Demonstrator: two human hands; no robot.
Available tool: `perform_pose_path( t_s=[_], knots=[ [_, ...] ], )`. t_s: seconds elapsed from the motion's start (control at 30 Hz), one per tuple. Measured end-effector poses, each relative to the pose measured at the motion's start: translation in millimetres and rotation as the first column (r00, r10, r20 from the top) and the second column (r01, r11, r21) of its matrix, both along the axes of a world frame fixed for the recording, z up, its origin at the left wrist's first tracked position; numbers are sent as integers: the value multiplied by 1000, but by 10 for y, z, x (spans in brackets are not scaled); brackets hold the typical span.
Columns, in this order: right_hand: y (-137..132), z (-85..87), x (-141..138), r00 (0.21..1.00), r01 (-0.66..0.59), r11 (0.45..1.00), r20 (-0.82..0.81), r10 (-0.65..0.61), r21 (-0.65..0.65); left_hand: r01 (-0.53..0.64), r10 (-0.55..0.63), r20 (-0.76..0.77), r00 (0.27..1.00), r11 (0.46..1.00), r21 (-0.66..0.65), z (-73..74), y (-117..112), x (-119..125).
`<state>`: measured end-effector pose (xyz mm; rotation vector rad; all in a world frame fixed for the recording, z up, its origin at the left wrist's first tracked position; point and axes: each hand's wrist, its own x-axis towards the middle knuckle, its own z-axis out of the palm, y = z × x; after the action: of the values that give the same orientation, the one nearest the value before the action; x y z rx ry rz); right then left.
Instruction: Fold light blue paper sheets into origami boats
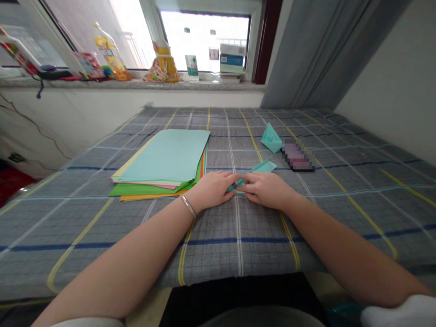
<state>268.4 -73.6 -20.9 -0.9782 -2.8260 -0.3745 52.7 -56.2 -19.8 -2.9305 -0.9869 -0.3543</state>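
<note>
My left hand (213,188) and my right hand (267,188) meet near the middle of the table, both with fingers pinched on a small folded piece of teal paper (260,169). The paper lies on the checked tablecloth (238,236), and its far end sticks out past my right fingers. A silver bracelet (188,205) circles my left wrist. A stack of coloured paper sheets (163,163), light blue on top, lies just left of my left hand.
A finished teal folded paper shape (271,137) sits beyond my hands, with a dark phone (298,156) beside it. Bottles (111,52), packets and boxes (231,61) line the windowsill at the back. A grey curtain (316,50) hangs at the right.
</note>
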Motion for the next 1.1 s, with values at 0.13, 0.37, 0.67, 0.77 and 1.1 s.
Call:
perform_pose_path(
  t_s=[0.13, 0.37, 0.67, 0.77, 1.1],
  knots=[
    [-15, 13, -17, 999, 42, 999, 25, -42, -9, -20, 20, 9, 1000, 1000, 7, -59, 21, 33],
    [-30, 10, -54, 998, 58, 998, 18, -58, -29, -12, 12, 27, 1000, 1000, -8, -65, 38, 14],
    [-15, 122, 132, 990, 125, 989, -51, -129, -85, 37, -37, 10, 999, 999, -11, -65, 57, 0],
    [-31, 163, 168, 987, 96, 995, -123, -100, -39, 44, -42, -57, 998, 998, 43, -48, 38, 14],
    [53, 56, 193, 985, 95, 980, -126, -118, -175, 62, -13, -226, 974, 975, 211, 32, -112, 114]
  ],
)
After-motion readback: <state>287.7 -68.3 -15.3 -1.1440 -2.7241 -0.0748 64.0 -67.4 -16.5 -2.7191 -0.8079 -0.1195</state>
